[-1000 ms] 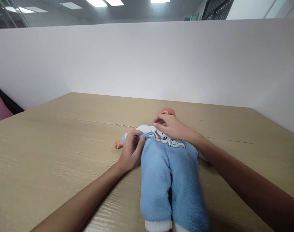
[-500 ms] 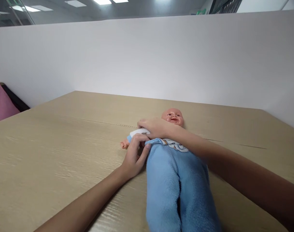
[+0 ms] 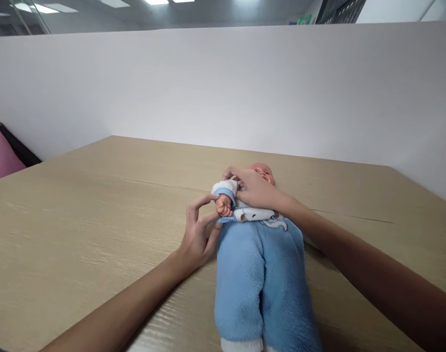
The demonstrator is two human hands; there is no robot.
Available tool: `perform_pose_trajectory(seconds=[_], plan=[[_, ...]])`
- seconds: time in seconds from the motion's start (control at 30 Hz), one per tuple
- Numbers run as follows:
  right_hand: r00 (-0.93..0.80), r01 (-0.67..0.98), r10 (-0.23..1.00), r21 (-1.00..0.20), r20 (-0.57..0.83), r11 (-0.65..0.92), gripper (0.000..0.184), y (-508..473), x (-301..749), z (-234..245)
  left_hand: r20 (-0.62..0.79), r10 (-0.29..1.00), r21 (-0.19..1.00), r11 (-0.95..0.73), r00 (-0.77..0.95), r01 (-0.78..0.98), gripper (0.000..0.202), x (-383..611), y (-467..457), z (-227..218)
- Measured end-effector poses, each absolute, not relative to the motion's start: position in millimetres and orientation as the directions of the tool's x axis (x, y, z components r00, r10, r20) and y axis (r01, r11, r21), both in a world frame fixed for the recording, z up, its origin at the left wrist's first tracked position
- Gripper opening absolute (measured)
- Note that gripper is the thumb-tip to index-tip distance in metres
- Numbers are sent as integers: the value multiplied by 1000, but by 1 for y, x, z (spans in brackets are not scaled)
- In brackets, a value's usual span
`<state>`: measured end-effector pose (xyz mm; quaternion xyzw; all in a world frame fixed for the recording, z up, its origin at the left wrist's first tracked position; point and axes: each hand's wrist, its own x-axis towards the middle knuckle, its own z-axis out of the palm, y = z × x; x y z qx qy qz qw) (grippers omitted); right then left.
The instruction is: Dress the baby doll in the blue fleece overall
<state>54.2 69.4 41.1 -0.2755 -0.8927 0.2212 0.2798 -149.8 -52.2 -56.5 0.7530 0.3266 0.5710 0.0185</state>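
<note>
In the head view, the small arm of the doll [image 3: 261, 254] is now lifted up and bent over its chest, while half a second ago it was lying flat out to the side on the bench [image 3: 79, 234]. The doll's little fist [image 3: 223, 206] now shows clearly, coming out from the blue cuff of the sleeve [image 3: 225, 190]. My left hand [image 3: 198, 234] has let go of the edge of the suit; it is now open, with the thumb and the first finger spread, and their tips are just touching the fist and the cloth under it. My right hand [image 3: 257, 190] has moved up a little and lies over the chest and shoulder of the doll, with the fingers curled around the white upper part of the sleeve, so it is gripping this cloth. I judge from this that the arm is now fully through the sleeve and the dressing on this side is almost done. The doll lies on its back in the middle of the bench, feet toward me, head [image 3: 264, 172] away from me and partly hidden behind my right hand. It wears a soft blue fleece suit with white cuffs at the feet and a white chest part with a small elephant picture [image 3: 272, 221]. The fleece looks thick and a little wrinkled at the waist.
</note>
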Motion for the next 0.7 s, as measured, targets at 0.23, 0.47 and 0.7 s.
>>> perform_pose_trajectory(seconds=[0.23, 0.47, 0.7], plan=[[-712, 364, 628, -600, 314, 712, 22, 60, 50, 40, 448, 861, 894, -422, -240, 154, 22, -142, -44, -58], [-638, 525, 758, -644, 134, 556, 35, 31, 63, 40, 180, 964, 961, -215, -194, -174, 31, -143, -24, -68], [-651, 337, 758, -879, 40, 337, 39, 48, 73, 13, -92, 992, 931, 57, -80, -361, 55, -148, -10, -72]])
